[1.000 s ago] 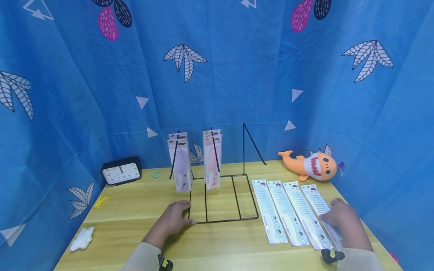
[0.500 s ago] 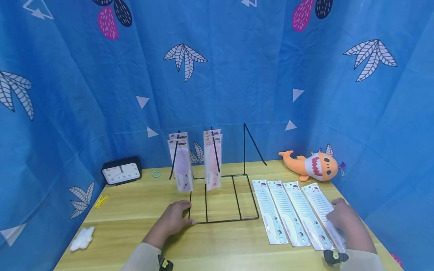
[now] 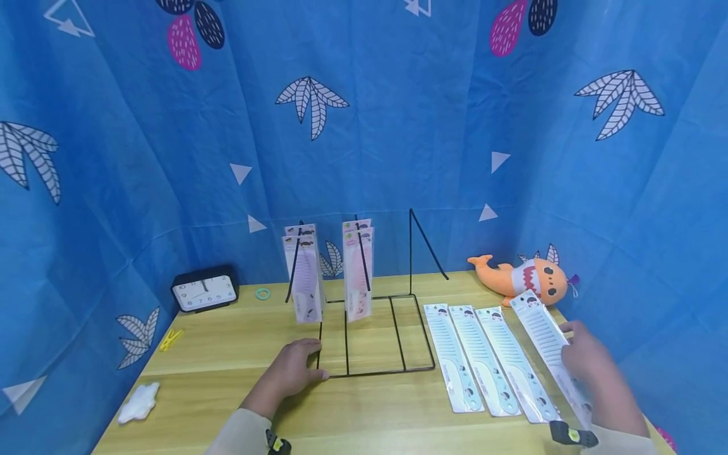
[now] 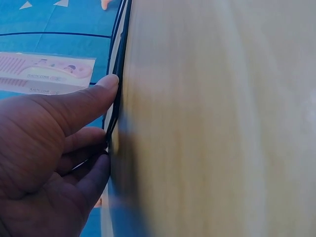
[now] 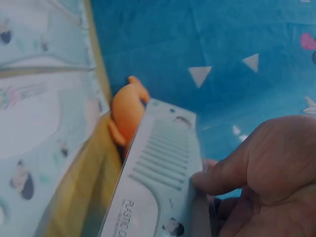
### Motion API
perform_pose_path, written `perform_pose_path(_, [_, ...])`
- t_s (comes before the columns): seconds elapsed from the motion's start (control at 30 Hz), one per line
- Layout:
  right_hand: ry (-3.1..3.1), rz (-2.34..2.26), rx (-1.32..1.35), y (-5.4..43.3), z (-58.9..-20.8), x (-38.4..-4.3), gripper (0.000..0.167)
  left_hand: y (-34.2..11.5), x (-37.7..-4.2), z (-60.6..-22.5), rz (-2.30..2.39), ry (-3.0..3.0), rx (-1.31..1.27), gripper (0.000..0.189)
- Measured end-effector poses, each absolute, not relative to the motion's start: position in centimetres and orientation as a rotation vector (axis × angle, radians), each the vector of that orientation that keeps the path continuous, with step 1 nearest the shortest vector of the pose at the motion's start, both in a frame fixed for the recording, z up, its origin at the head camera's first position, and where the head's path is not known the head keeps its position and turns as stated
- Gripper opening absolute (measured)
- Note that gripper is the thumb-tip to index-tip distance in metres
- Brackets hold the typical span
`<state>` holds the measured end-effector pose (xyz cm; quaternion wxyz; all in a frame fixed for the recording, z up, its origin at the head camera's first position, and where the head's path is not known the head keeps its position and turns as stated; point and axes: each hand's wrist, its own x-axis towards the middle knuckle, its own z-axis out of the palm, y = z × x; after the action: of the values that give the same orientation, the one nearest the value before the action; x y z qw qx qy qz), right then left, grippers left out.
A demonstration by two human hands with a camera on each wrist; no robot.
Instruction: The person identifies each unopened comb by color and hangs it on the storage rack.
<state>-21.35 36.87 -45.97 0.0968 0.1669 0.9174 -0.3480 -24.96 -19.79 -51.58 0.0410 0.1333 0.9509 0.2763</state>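
Note:
My right hand (image 3: 586, 351) pinches a packaged comb (image 3: 548, 338) by its right edge, its top end raised and overlapping the orange plush shark. In the right wrist view, the thumb (image 5: 217, 177) lies on the clear sleeve, printed with "PLASTIC"; the fingers behind are partly hidden. My left hand (image 3: 290, 370) holds the front left corner of a black wire rack (image 3: 375, 371), thumb (image 4: 106, 89) at the bar and fingers curled in beside it. Packaged purple combs (image 3: 307, 278) and pink combs (image 3: 358, 275) hang on two of the rack's hooks. The right hook (image 3: 429, 243) carries nothing.
Several packaged pale-green combs (image 3: 452, 357) lie side by side right of the rack. The plush shark (image 3: 512, 278) sits at the back right. Leftward are a clock (image 3: 205, 292), green ring (image 3: 262, 294), yellow clip (image 3: 170, 339) and white star-shaped item (image 3: 139, 402). Blue curtains surround the table.
My right hand has picked up the rightmost packaged comb and shifted it right, away from the others, its top end now tipped up. My left hand stays on the rack corner.

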Motion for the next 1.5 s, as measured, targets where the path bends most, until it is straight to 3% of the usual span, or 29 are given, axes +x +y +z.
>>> perform_pose_path(0.3, [2.864,-1.159,0.369,35.3,-43.4,-21.3,0.048,-19.8,-24.9,-51.4,0.849,2.913,0.389,0.065])
perform_pose_path(0.8, [3.014,-1.346,0.017,33.2,-41.9,-21.5,0.018,-19.7,-25.0,-51.6,0.854,2.909,0.414,0.064])
perform_pose_path(1.07, [2.996,-1.595,-0.4,31.6,-41.3,-21.2,0.014,-19.7,-25.0,-51.4,0.847,2.908,0.386,0.064])
perform_pose_path(1.5, [2.263,-2.005,-0.969,29.9,-42.1,-21.7,0.016,-19.6,-25.1,-51.4,0.832,2.903,0.386,0.067])
